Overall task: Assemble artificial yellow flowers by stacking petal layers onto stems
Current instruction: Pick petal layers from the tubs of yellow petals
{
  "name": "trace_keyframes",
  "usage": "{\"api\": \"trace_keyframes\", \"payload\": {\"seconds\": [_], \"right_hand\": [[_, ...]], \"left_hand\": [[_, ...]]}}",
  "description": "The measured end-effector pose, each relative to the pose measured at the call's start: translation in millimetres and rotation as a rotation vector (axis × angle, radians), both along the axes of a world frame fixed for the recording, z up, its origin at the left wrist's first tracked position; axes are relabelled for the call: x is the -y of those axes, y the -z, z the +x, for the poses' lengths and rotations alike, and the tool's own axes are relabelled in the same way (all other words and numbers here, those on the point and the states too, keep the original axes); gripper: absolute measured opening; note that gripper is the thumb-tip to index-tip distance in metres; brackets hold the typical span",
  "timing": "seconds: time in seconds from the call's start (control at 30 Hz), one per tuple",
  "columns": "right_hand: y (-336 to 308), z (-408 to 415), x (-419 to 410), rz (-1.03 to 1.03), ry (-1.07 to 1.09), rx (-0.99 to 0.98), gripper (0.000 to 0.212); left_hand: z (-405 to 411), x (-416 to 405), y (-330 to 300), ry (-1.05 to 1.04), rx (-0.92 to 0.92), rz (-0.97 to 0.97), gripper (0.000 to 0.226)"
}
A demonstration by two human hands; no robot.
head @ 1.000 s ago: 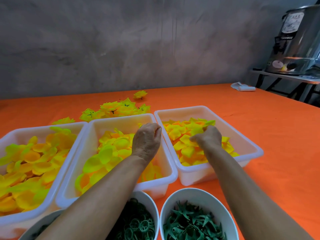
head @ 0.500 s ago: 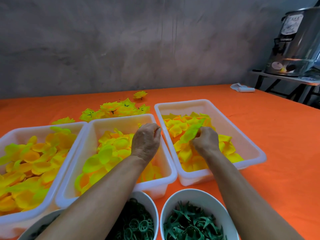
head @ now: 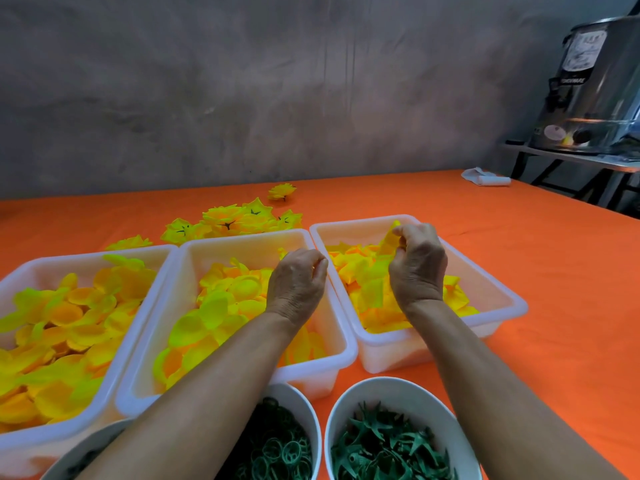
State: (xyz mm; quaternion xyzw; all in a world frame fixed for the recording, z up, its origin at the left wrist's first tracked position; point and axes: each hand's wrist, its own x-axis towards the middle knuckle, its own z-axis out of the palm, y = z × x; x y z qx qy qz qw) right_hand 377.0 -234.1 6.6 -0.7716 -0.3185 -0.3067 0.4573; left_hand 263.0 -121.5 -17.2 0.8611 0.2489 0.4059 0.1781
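Three white bins hold yellow petal layers: a left bin (head: 86, 252), a middle bin (head: 242, 236) and a right bin (head: 491, 289). My right hand (head: 417, 268) is raised over the right bin and pinches a yellow petal layer (head: 389, 239) by its edge. My left hand (head: 298, 284) hovers over the middle bin's right rim, fingers curled with thumb against fingertips; nothing shows between them. Finished yellow flowers (head: 239, 220) lie in a heap behind the bins.
Close to me stand a bowl of green rings (head: 282, 452) and a bowl of green star-shaped pieces (head: 388, 445); a third bowl (head: 79, 452) shows under my left arm. The orange table (head: 519, 237) carries a lone flower (head: 282, 191) and white cloth (head: 485, 177). A metal urn (head: 595, 88) stands far right.
My right hand has come up out of the right bin's pile with a petal layer and moved farther back. The right bin shifted a little. My left hand stayed put.
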Motion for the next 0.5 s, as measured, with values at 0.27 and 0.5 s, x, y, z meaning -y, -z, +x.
{"api": "trace_keyframes", "payload": {"seconds": [0.27, 0.5], "right_hand": [[-30, 7, -6, 0.245, -0.310, -0.417, 0.028], [1, -8, -5, 0.280, -0.684, -0.800, 0.034]], "left_hand": [[0, 2, -3, 0.043, 0.107, -0.078, 0.024], [0, 6, -11, 0.114, 0.220, -0.327, 0.030]]}}
